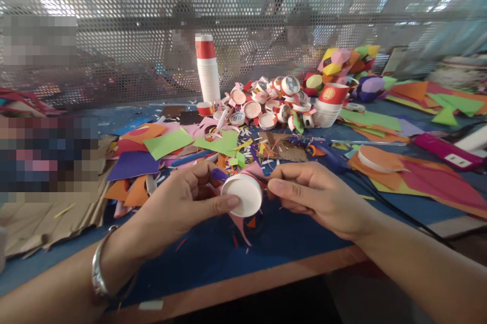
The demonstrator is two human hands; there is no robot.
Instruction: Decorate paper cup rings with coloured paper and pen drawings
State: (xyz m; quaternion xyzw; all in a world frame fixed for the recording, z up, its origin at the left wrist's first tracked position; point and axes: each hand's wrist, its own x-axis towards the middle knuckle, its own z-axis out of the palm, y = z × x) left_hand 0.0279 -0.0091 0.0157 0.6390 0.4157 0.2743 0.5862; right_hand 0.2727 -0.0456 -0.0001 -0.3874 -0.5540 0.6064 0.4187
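Observation:
My left hand (pixel 190 194) pinches a white cut-off paper cup bottom (pixel 245 197) between thumb and fingers, its round hollow face turned toward me. Pink paper (pixel 240 227) shows behind and below the cup bottom, with a narrow strip hanging down. A bit of purple (pixel 219 175) shows by the left fingers. My right hand (pixel 308 194) is closed on scissors, whose dark, thin blades (pixel 258 177) reach to the upper right rim of the cup bottom, at the pink paper. The scissors' handles are hidden in my fingers.
Coloured paper sheets (pixel 133 164) and scraps cover the blue table (pixel 304 253). Behind lie a heap of cut cup bottoms (pixel 253 109), a tall cup stack (pixel 209 75) and a shorter one (pixel 329 106). A glue gun (pixel 331 156) with its cable lies right; cardboard (pixel 57 217) left.

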